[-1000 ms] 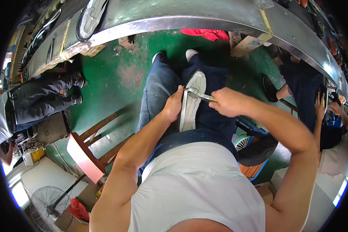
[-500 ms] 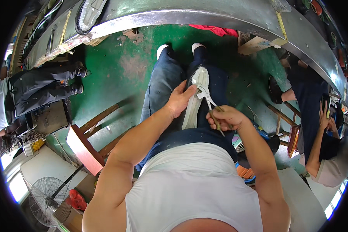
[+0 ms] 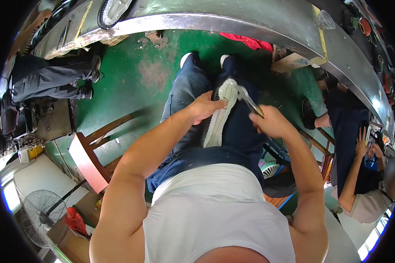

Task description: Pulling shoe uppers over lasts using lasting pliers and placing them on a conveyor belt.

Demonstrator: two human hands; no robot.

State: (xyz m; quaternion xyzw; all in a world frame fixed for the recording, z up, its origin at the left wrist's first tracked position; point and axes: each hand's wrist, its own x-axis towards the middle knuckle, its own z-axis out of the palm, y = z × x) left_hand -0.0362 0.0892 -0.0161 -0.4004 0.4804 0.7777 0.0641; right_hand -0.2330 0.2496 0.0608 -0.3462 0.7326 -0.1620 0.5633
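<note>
your left hand (image 3: 205, 106) steadies the white shoe sole (image 3: 219, 113) lying along your lap. your right hand (image 3: 271, 122) clamps metal pliers (image 3: 249, 100) onto its toe edge; pull gently, press down.

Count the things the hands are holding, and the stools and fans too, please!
White shoe sole, under the left hand: 1
Metal pliers, in the right hand: 1
Wooden stool: 1
Fans, one grey, one by the right knee: 2
Total: 5
</note>
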